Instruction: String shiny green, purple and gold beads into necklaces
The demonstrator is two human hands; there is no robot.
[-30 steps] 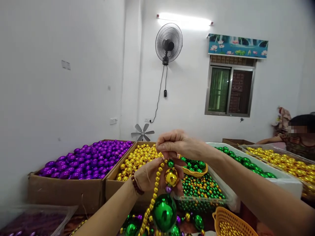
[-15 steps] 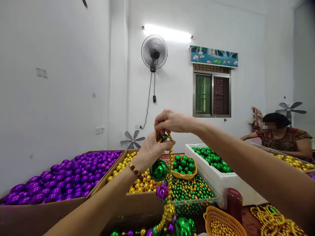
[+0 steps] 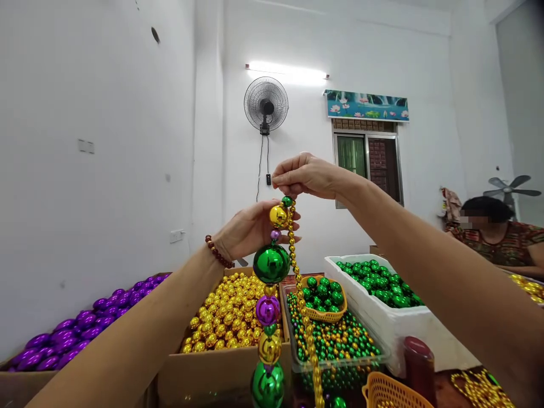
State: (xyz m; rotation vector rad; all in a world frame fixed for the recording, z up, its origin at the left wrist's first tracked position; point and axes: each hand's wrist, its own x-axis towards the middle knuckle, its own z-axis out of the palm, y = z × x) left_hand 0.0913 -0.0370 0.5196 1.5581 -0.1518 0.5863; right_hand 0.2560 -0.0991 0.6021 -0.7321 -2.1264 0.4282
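My right hand is raised, its fingers pinched together at the top of a bead necklace. Two lengths hang from there: large green, gold and purple beads on one side, small gold beads on the other. My left hand, with a beaded bracelet at its wrist, is behind the upper beads. Its fingers are apart and partly hidden by the necklace. The lower end of the necklace runs out of the bottom of the view.
Around the work stand a box of purple beads, a carton of gold beads, a plastic tub of small mixed beads, a yellow basket and a white foam box of green beads. Another person sits at the right.
Both hands have risen from their close grip, lifting the necklace so its large beads hang straight. My left fingers have loosened and spread behind the beads. The view has tilted up slightly.
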